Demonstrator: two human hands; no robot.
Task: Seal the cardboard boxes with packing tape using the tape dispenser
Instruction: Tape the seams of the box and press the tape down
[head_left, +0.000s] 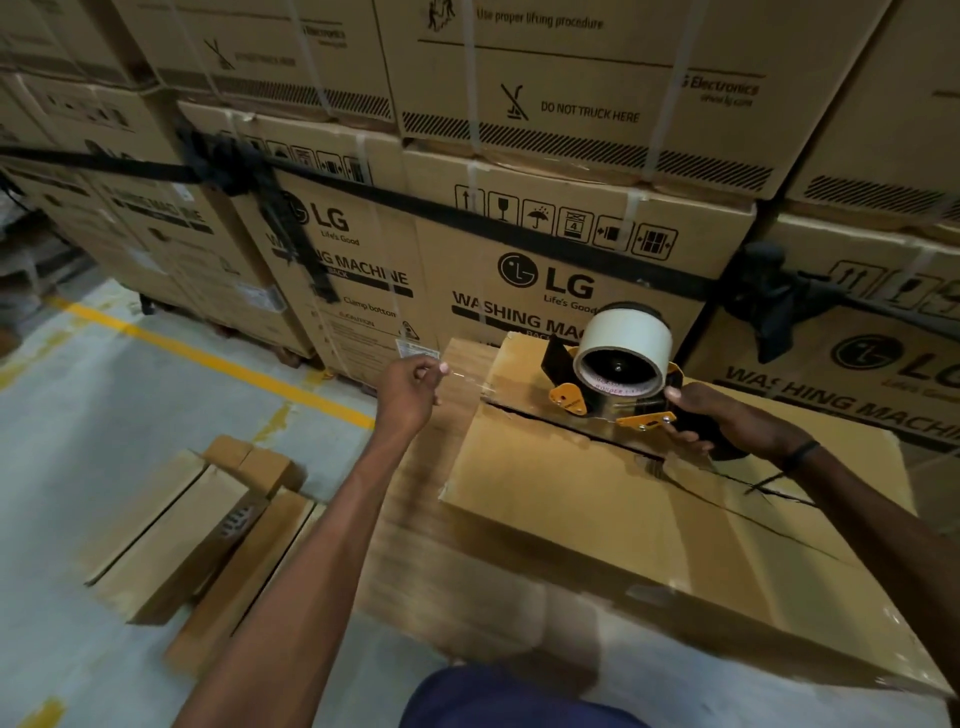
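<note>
A cardboard box (649, 525) lies flat in front of the person, its top flaps closed along a centre seam (576, 428) that runs from the far left edge toward the right. Part of the seam gapes slightly and the flap edges look rough and torn near the right side.

The tape dispenser (613, 384), black with yellow-orange side plates and a large roll of tape (626, 340), sits on the seam near the box's far edge. The right hand (727, 421) grips its black handle, fingers curled round it and thumb on top; a dark band circles that wrist.

The left hand (410, 387) hovers just beyond the box's far left corner, its thumb and forefinger pinching the free end of a clear tape strip (467, 384) that stretches from the dispenser out past the box edge. The other fingers are curled in.

Left of the box, on the grey concrete floor (78, 415), lie flattened cardboard pieces (197, 525), close beside the box's left side. A yellow floor line (208, 358) crosses beyond them, with open floor on both sides. Directly behind the box stands a wall of stacked washing-machine cartons (519, 208), bound by a black strap (467, 208), leaving little room at the far edge.
</note>
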